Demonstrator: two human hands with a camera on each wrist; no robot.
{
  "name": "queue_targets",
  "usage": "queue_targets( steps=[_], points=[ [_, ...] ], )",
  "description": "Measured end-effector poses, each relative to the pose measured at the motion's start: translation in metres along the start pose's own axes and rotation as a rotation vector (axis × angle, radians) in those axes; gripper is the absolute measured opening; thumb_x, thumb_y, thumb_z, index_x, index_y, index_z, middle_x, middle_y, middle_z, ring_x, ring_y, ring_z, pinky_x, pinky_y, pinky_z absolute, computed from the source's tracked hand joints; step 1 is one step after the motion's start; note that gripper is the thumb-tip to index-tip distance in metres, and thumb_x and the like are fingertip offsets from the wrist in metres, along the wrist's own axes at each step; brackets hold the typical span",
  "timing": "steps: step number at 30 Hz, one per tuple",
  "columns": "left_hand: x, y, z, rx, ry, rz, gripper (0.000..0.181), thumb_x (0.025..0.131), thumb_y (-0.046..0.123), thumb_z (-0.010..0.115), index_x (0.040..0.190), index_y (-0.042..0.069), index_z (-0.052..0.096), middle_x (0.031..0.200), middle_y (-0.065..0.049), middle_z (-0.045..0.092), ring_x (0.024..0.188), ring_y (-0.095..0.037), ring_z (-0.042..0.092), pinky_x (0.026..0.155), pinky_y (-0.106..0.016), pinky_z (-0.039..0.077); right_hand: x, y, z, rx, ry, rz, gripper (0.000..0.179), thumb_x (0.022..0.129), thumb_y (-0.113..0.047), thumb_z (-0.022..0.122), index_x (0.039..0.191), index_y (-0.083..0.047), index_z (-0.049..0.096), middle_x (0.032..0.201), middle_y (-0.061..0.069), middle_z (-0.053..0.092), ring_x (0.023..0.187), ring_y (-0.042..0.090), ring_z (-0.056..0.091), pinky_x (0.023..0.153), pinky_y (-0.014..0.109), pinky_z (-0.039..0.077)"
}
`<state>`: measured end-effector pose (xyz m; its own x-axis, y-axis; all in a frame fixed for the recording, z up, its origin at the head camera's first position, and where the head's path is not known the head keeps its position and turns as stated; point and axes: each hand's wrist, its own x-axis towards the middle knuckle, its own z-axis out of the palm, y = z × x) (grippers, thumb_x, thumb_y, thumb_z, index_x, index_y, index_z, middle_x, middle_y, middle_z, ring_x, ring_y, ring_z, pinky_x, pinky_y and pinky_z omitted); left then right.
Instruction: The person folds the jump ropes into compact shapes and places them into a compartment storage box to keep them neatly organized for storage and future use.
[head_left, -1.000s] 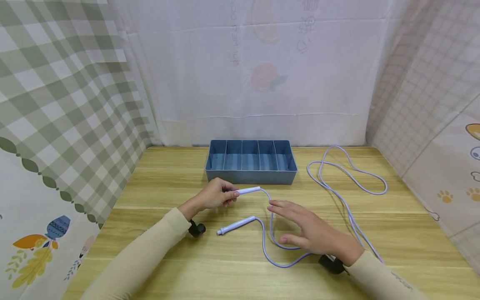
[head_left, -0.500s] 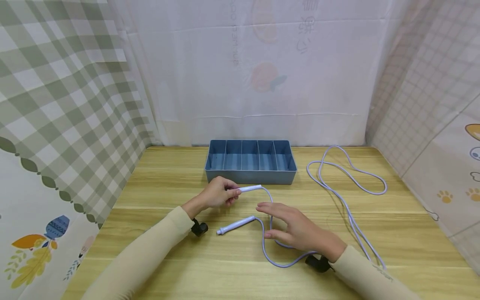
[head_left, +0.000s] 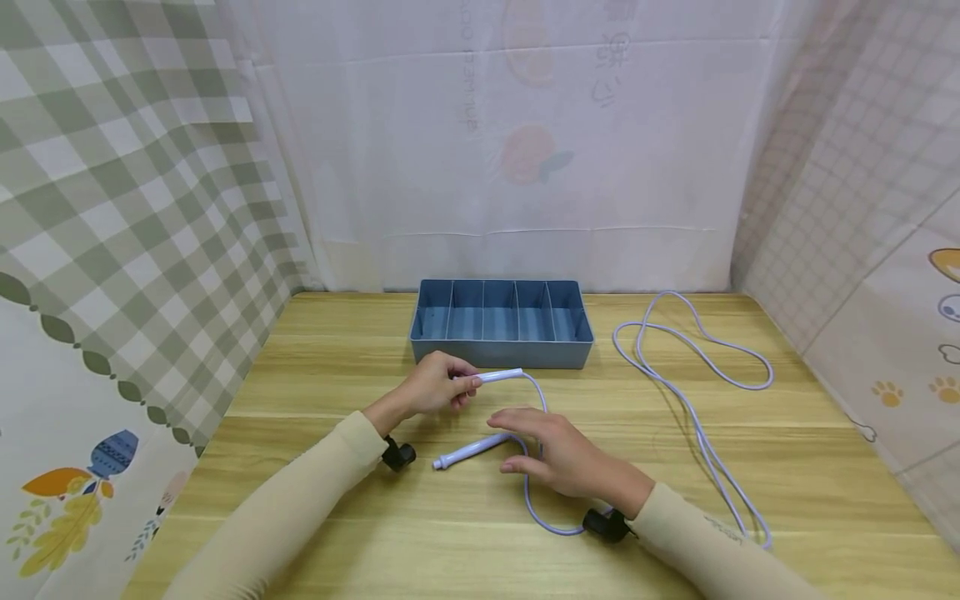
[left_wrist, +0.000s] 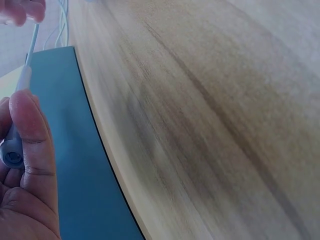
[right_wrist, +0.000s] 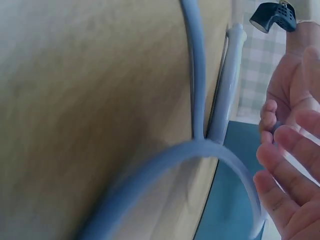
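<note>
A lilac jump rope [head_left: 698, 430] lies over the table, with two slim handles. My left hand [head_left: 439, 385] pinches one handle [head_left: 501, 376] between thumb and fingers, just in front of the blue box. In the left wrist view this handle's hollow end [left_wrist: 12, 156] pokes out past the fingers. The second handle [head_left: 471, 451] rests on the table nearer to me, its cord end close to my right hand [head_left: 558, 457]. That hand hovers over the rope, thumb apart and fingers extended, with nothing gripped. In the right wrist view, a cord loop [right_wrist: 165, 157] curves past its fingertips.
Behind the hands stands a blue divided box [head_left: 502, 354] with several compartments. Loose loops of the rope spread across the right side of the wooden table [head_left: 330, 333]. A checked cloth [head_left: 150, 167] hangs at left, and pale curtains [head_left: 375, 150] close off the back and right.
My right hand has moved left along the rope toward the second handle, and the rope at the right shifted slightly. My left hand rose a little with its handle, then stayed still.
</note>
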<state>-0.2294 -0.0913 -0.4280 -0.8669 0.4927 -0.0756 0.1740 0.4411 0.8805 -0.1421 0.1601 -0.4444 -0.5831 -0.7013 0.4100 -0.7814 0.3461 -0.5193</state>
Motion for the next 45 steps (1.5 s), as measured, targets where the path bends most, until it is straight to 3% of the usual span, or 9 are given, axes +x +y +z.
queue_targets(
  steps=[11,17,25,34,40,45],
  points=[
    [0.000,0.001,-0.002,-0.006,0.001,-0.006,0.022,0.101,0.013,0.068,0.111,-0.005,0.074,0.086,-0.022,0.071,0.063,-0.013,0.064,0.067,-0.044,0.060,0.011,0.000,0.008,-0.052,-0.001,0.023,0.051,0.087,-0.021,0.083,0.131,-0.003,0.065,0.131,0.004,0.067,0.124,0.022,0.062,0.103,0.040,0.050],
    [0.000,0.000,-0.002,-0.014,-0.005,-0.011,0.023,0.101,0.014,0.067,0.112,-0.005,0.074,0.086,-0.022,0.071,0.062,-0.013,0.064,0.066,-0.042,0.060,0.014,0.001,0.011,-0.039,-0.011,0.084,0.049,0.086,-0.017,0.084,0.130,-0.004,0.066,0.129,0.005,0.068,0.122,0.022,0.062,0.102,0.040,0.050],
    [-0.001,-0.003,-0.001,-0.013,-0.003,-0.031,0.023,0.101,0.015,0.067,0.113,-0.003,0.074,0.087,-0.021,0.072,0.062,-0.013,0.064,0.059,-0.029,0.056,0.016,0.002,0.015,-0.025,-0.041,0.160,0.046,0.088,-0.016,0.083,0.129,-0.005,0.067,0.127,0.004,0.068,0.120,0.020,0.062,0.101,0.039,0.050],
    [-0.001,-0.004,-0.001,-0.005,-0.003,-0.043,0.021,0.101,0.015,0.068,0.112,-0.001,0.075,0.083,-0.016,0.072,0.062,-0.013,0.064,0.059,-0.029,0.056,0.019,0.005,0.019,-0.028,-0.078,0.223,0.040,0.088,-0.015,0.083,0.124,-0.006,0.069,0.123,0.002,0.070,0.119,0.021,0.063,0.103,0.041,0.049],
    [-0.001,-0.003,0.000,0.002,-0.005,-0.046,0.021,0.101,0.015,0.068,0.110,-0.002,0.075,0.082,-0.016,0.071,0.061,-0.012,0.063,0.058,-0.028,0.055,0.019,0.006,0.021,-0.071,-0.089,0.245,0.033,0.086,-0.010,0.083,0.117,-0.006,0.073,0.114,0.002,0.072,0.113,0.023,0.064,0.100,0.043,0.050],
    [-0.001,-0.003,0.001,-0.008,-0.009,-0.049,0.021,0.101,0.014,0.068,0.110,-0.003,0.075,0.084,-0.018,0.071,0.061,-0.012,0.062,0.058,-0.028,0.055,0.020,0.008,0.023,-0.075,-0.089,0.275,0.020,0.085,-0.006,0.083,0.105,-0.009,0.078,0.100,-0.001,0.071,0.100,0.018,0.063,0.090,0.037,0.052]
  ],
)
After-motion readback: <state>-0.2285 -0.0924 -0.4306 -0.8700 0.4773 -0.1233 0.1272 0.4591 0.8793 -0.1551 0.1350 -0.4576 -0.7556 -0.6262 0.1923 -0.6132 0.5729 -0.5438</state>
